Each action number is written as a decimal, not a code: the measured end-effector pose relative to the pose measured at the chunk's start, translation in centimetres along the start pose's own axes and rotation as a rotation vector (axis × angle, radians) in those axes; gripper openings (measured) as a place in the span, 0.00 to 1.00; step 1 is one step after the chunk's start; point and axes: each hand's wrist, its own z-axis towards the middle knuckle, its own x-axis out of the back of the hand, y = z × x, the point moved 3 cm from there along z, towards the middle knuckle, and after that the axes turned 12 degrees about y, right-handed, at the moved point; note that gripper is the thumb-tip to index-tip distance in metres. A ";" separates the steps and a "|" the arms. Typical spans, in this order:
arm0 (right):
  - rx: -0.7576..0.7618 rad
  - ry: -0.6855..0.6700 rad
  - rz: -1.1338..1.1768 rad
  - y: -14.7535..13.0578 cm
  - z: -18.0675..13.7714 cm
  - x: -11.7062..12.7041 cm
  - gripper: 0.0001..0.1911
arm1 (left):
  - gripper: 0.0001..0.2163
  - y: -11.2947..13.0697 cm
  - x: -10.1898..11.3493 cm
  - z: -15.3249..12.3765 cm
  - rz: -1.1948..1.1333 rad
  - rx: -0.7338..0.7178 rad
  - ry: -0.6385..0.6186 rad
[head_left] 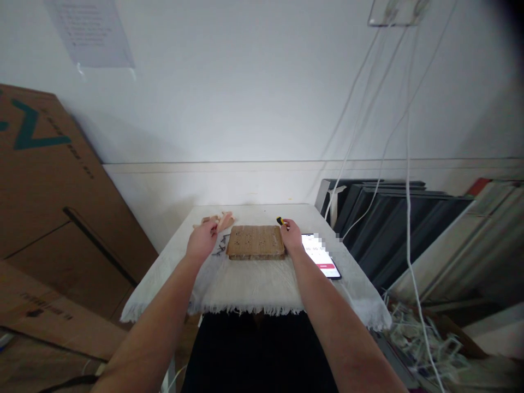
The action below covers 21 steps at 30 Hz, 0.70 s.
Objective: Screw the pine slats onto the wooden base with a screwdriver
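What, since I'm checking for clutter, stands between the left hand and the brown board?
Small dark pieces lie on the white cloth between the left hand and the brown board, beside its left edge.

Counted on the one cloth-covered bench (pixel 254 286): one brown block (pixel 256 240), midway between the left and right edges; one phone (pixel 326 267), near the right edge; one black-and-yellow tool (pixel 280 220), toward the far edge. Pale pieces (pixel 225 221) near the far left corner: more than one, overlapping, exact number not determinable. Thin dark pieces (pixel 221 246) just left of the block: several, too tangled to count. Hands over the bench: two, one left (pixel 202 239), one right (pixel 291 236).
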 end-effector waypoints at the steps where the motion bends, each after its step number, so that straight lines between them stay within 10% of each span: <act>1: -0.001 0.000 -0.004 -0.1 0.0 0.0 0.20 | 0.07 0.0 0.0 0.9 0.005 -0.011 0.000; 7: -0.032 -0.012 -0.045 -0.5 -0.1 0.4 0.21 | 0.07 0.8 -3.0 4.9 -0.202 -0.182 0.026; 13: -0.010 -0.145 -0.132 -1.4 -0.2 1.3 0.23 | 0.08 1.2 -5.6 2.9 -0.556 -0.244 0.077; 21: -0.003 -0.366 -0.215 -2.2 -0.8 1.1 0.22 | 0.10 0.5 -7.8 1.5 -0.883 -0.189 -0.166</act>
